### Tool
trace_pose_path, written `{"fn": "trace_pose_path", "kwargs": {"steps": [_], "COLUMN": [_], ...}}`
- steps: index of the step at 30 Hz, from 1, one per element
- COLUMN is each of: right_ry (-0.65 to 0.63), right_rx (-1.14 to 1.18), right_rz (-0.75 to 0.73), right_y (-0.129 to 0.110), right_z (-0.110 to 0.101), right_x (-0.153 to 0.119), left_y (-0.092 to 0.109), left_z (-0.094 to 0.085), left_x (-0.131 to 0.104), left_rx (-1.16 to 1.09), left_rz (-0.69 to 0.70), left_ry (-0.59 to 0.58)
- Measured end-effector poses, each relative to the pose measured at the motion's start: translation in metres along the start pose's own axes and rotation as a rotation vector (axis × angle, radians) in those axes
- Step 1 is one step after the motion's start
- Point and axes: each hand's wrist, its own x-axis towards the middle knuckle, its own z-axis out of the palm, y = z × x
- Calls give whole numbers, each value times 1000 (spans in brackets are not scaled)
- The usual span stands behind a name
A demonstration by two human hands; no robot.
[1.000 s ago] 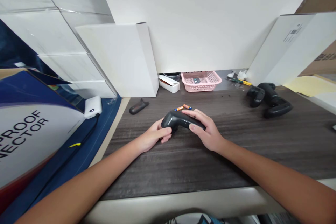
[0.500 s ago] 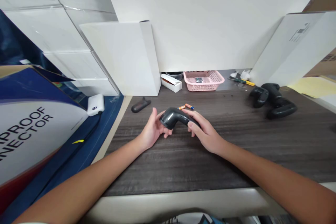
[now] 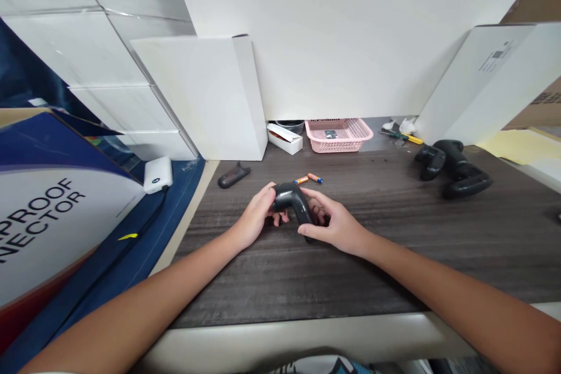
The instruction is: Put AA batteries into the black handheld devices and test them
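Observation:
My left hand (image 3: 258, 213) is closed around the wider head end of a glossy black, bent handheld device (image 3: 293, 197). Its handle points down and toward me, gripped between the thumb and fingers of my right hand (image 3: 335, 223). The device is held above the dark tabletop; what exactly it is I cannot make out. Just behind it lie two orange-and-blue batteries (image 3: 301, 180). A slim black piece, shaped like a handle cover (image 3: 234, 176), rests on the table beyond my left hand.
A pink basket (image 3: 339, 145) and a small white box (image 3: 284, 139) stand at the back. Black angled devices (image 3: 456, 166) lie to the right, near a yellow-handled tool (image 3: 412, 139). Tall white boxes (image 3: 214, 99) flank the left; a white power bank (image 3: 158, 175) is beside the table.
The device has turned in my hands, its handle swinging from pointing right to pointing down toward me. My left fingers have closed over its head.

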Motion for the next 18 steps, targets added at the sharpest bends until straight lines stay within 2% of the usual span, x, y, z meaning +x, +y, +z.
{"fn": "trace_pose_path", "kwargs": {"steps": [3,5,9,12,15,18], "right_ry": [0,-20,-21,3,1,31], "right_rx": [-119,-107,91,204,216,105], "right_rz": [-83,-96,2,26,8,-46], "right_y": [-3,-3,1,5,8,7], "right_z": [0,-1,-1,-2,-1,-1], "right_x": [-1,-1,4,8,8,6], "left_y": [3,5,4,4,4,4], "left_z": [1,2,1,1,0,-2], "left_x": [2,3,1,-1,-1,2], "left_rx": [-46,-55,-24,62,72,45], "left_rz": [-61,-83,16,62,18,-62], "left_ry": [72,53,-15,-17,-17,-39]}}
